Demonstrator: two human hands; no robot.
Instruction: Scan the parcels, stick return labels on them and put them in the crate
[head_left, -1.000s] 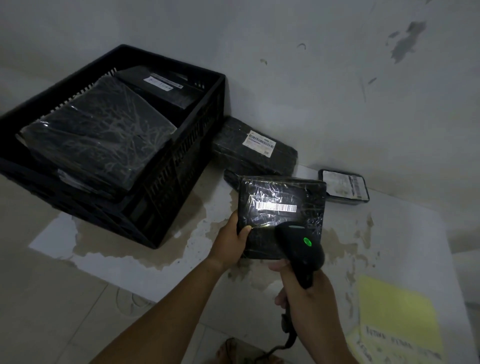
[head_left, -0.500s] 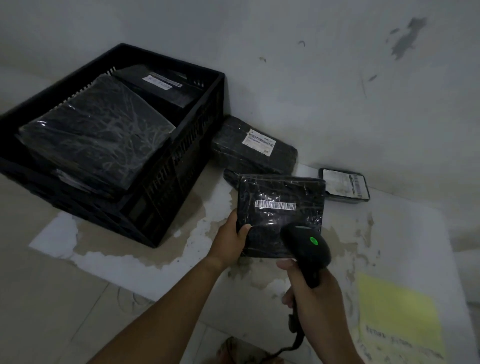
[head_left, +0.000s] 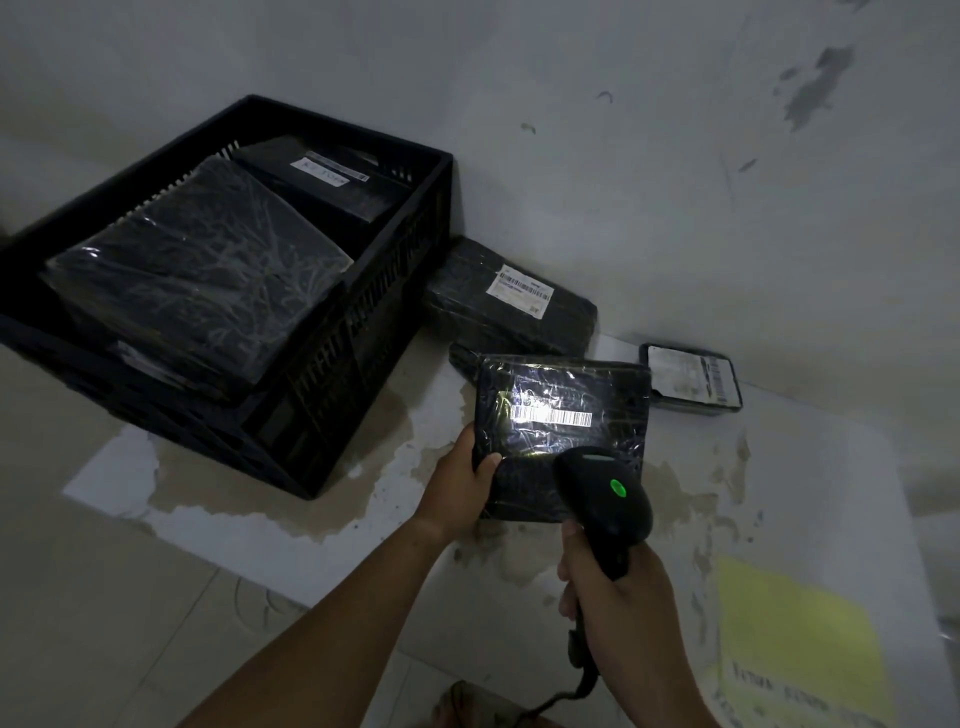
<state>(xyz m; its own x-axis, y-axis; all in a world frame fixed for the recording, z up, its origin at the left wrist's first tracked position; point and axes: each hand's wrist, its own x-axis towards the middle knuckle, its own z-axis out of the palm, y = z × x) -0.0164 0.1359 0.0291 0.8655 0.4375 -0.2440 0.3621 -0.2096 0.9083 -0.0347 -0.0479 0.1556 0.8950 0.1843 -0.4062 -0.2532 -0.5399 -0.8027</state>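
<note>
Parcel (head_left: 566, 410): a white flare lay across its barcode strip (head_left: 550, 415) that wasn't there half a second earlier. Otherwise nothing had shifted much. My left hand (head_left: 457, 488) gripped its lower left corner, thumb on the face, fingers hidden behind. It was held over the middle of the bench (head_left: 805, 467), tilted up toward me. Squarish black slab, wrapped in crinkled glossy film.

My right hand (head_left: 618, 597) was curled round the handle of the scanner (head_left: 608, 499), matte black and rounded, with its green lamp lit and its nose just below the strip. A cable hung from the handle.

The crate (head_left: 363, 332), black slatted plastic, sat at the bench's left end. It held a big film-wrapped parcel (head_left: 197, 270) and a labelled parcel (head_left: 322, 187) behind that.

A long labelled parcel (head_left: 514, 306) lay at the far edge against the wall, touching the crate. A small flat parcel (head_left: 691, 379) lay further right along that edge. A yellow sheet (head_left: 795, 634) lay at the near right corner. The bench top was white, with peeled brown patches.
</note>
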